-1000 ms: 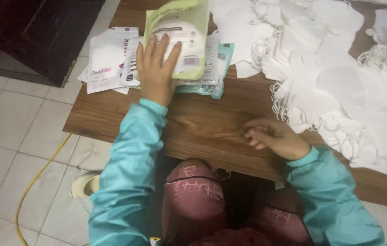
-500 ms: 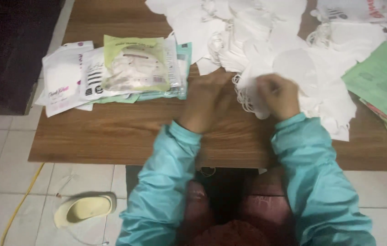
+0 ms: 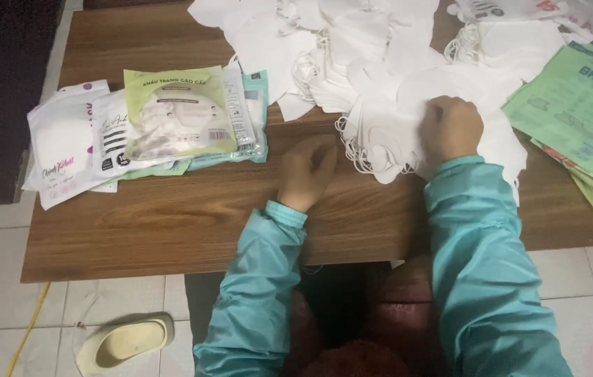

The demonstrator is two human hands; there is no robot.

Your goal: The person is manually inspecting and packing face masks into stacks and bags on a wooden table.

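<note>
My right hand [image 3: 452,128] sits on the pile of white face masks [image 3: 387,132] at the bench's [image 3: 192,216] far right, fingers curled shut; grip looks pinched on the top mask, though the fingertips are hidden under the knuckles. My left hand [image 3: 307,171] lies flat on bare wood just beside the pile's ear loops, grip loose and half open, holding nothing. To do this well, I'd say: peel one mask only, lift from an edge so loops don't tangle, steady the pile with the left. Packed mask pouches [image 3: 178,115] lie stacked at left, well apart. Green printed sheets [image 3: 569,105] lie at right, touching the pile.
</note>
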